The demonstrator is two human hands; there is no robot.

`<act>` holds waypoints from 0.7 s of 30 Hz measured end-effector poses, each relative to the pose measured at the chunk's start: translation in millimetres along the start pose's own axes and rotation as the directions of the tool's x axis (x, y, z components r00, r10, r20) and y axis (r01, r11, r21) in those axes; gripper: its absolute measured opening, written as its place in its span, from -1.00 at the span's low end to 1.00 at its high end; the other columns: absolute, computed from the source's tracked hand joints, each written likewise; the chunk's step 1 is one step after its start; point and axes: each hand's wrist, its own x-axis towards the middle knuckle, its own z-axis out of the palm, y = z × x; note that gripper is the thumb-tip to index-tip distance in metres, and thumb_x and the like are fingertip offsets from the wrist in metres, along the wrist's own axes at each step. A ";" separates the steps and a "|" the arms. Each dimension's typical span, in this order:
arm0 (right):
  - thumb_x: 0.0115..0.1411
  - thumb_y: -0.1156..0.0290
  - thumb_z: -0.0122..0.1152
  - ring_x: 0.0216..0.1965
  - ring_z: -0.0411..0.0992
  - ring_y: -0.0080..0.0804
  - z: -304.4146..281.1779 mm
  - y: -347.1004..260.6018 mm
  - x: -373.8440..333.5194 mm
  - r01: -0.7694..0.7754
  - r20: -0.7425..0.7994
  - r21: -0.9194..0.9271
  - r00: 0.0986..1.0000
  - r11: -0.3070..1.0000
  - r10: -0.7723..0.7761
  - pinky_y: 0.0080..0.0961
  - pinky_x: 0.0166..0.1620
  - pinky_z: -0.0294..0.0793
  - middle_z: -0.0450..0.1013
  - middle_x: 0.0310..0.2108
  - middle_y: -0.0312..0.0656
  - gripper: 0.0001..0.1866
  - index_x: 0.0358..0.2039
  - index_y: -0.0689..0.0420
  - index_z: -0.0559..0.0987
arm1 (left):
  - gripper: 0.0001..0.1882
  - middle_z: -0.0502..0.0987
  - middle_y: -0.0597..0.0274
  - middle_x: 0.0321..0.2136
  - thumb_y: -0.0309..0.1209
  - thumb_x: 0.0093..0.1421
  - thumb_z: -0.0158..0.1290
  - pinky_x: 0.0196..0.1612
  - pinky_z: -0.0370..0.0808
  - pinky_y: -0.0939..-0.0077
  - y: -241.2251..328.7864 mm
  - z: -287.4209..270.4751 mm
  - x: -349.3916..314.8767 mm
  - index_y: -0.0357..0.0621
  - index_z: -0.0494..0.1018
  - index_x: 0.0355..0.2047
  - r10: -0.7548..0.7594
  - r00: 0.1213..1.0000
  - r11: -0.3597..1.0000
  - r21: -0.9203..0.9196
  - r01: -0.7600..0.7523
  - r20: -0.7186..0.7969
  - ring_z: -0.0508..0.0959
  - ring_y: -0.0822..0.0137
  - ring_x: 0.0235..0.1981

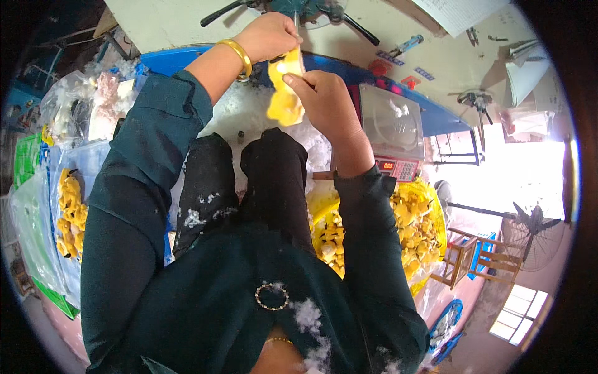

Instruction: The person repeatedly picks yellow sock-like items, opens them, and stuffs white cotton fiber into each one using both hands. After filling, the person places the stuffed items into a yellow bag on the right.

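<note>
A small yellow plush piece (286, 103) with a dark patch near its top hangs between my two hands at the table's front edge. My left hand (268, 38), with a gold bangle (237, 57) at the wrist, is closed on its upper end, right beside a thin upright tube (297, 20) of the dark bench machine (293, 6). My right hand (327, 103) pinches the right side lower down, thumb in front. The fingers behind the plush are hidden. How full it is I cannot tell.
White fluff (249, 109) lies below my hands and on my trousers. A digital scale (393, 124) stands to the right, above a yellow sack (414, 230) of yellow plush pieces. More yellow pieces (71, 215) lie in a bin at left. A cutter (405, 47) lies on the table.
</note>
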 end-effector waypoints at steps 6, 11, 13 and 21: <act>0.01 0.00 0.29 -0.56 0.44 -0.05 11.4 -11.9 -16.9 -0.203 -0.118 -0.066 0.974 0.977 0.194 -0.24 -0.48 0.36 0.42 -0.64 0.01 -0.52 -0.66 0.22 0.52 | -0.75 0.47 0.11 -0.68 -0.35 0.11 0.11 -0.50 0.38 0.44 -0.1 4.7 -24.8 -0.26 0.45 -0.60 0.104 0.995 0.993 0.051 -0.104 -0.007 0.43 0.33 -0.64; -0.06 0.14 0.37 -0.60 0.38 -0.06 18.7 3.0 -24.0 -0.120 -0.179 0.036 0.976 0.992 0.124 -0.28 -0.50 0.32 0.40 -0.63 -0.03 -0.61 -0.66 0.23 0.49 | -0.78 0.43 0.13 -0.70 -0.37 0.14 0.10 -0.54 0.32 0.47 17.2 17.8 -60.4 -0.26 0.48 -0.55 0.121 0.992 0.991 0.056 -0.119 -0.032 0.36 0.42 -0.67; -0.09 0.20 0.40 -0.61 0.36 -0.10 21.9 7.9 -26.1 -0.057 -0.209 0.036 0.976 0.998 0.063 -0.31 -0.51 0.31 0.39 -0.62 -0.03 -0.64 -0.63 0.23 0.50 | -0.80 0.45 0.09 -0.67 -0.36 0.14 0.11 -0.54 0.33 0.45 23.1 20.7 -72.6 -0.24 0.50 -0.52 0.085 0.996 0.992 0.091 -0.083 -0.021 0.40 0.32 -0.67; -0.11 0.46 0.40 -0.52 0.37 -0.57 1.1 63.1 -2.6 -0.072 0.136 0.424 0.991 0.903 0.015 -0.57 -0.42 0.36 0.43 -0.57 -0.35 -0.77 -0.43 0.26 0.59 | -0.69 0.44 0.12 -0.66 -0.22 0.11 0.16 -0.53 0.34 0.43 36.6 9.3 -80.3 -0.23 0.43 -0.55 0.086 0.996 0.962 0.258 -0.090 0.026 0.42 0.23 -0.64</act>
